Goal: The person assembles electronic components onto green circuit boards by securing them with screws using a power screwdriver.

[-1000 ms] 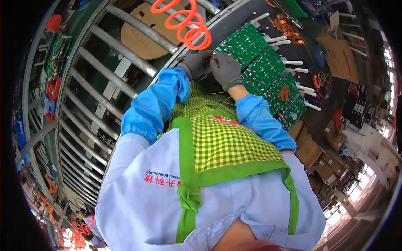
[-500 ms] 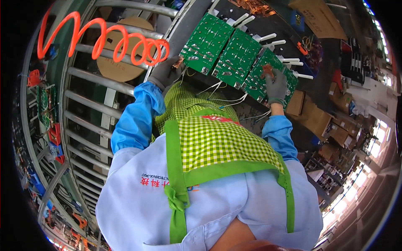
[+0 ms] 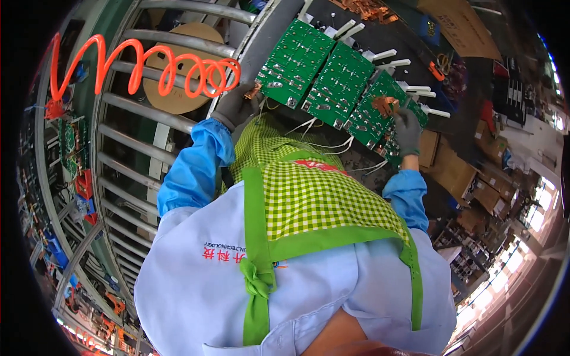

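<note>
- Head view showed the left hand, in a grey glove, curled shut at the near left corner of the row of circuit boards, pinching a small copper-coloured part against the board edge.
- The right hand, also gloved, lay on the right end of the row, fingers closed over the rightmost board beside a second copper part; whether it gripped the board or only pressed on it could not be told.
- The boards lay solder side up, edge to edge, on a dark bench, with white plugs jutting from their far edge and thin white wires trailing off the near edge toward the checked apron.
- Step in hand, as judged: both ends of the row were being held, either to steady it or to shift it as a unit.
- The next move would probably call for an even grip on both ends, so that the boards do not hinge at their joints, and slack in the wires.
- Edges: the bench's left edge ran just beside the left hand; beyond it lay a roller conveyor carrying a round cardboard disc.
- An orange coiled hose hung near the left hand and could snag a raised wrist.
- Cardboard boxes crowded the right side near the right hand; open room was mainly on the dark bench beyond the plugs.
</note>
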A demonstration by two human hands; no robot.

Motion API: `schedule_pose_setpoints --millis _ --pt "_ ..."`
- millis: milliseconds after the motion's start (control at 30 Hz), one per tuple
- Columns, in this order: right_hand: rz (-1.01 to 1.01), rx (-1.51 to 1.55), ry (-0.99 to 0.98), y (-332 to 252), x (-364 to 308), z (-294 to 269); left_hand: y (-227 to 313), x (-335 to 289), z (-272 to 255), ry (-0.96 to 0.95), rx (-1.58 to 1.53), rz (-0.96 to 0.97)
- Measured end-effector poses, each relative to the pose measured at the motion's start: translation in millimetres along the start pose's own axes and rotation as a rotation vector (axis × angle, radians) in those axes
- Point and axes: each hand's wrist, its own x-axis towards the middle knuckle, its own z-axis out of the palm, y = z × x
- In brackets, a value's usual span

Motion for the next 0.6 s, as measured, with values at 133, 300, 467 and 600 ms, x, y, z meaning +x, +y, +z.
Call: schedule_pose_setpoints --millis 133,300,467,600 --pt "0.173 0.268 -0.021 -8.0 20.6 -22.0 7.8 -6.1 -6.8 -0.045 -0.124 -0.055" --pt "0.156 0.021 -0.083 -24.0 120.9 -54.7 4.5 -4.2 2.4 0.053 -0.035 -0.044" --pt "0.306 0.469 0.100 -36.8 148.4 -78.7 3.2 4.0 -4.1 -0.002 -0.114 -0.082" --pt "0.367 0.268 -0.054 20.6 90.5 -93.4 4.6 -5.6 -1.1 0.047 -0.109 -0.014"
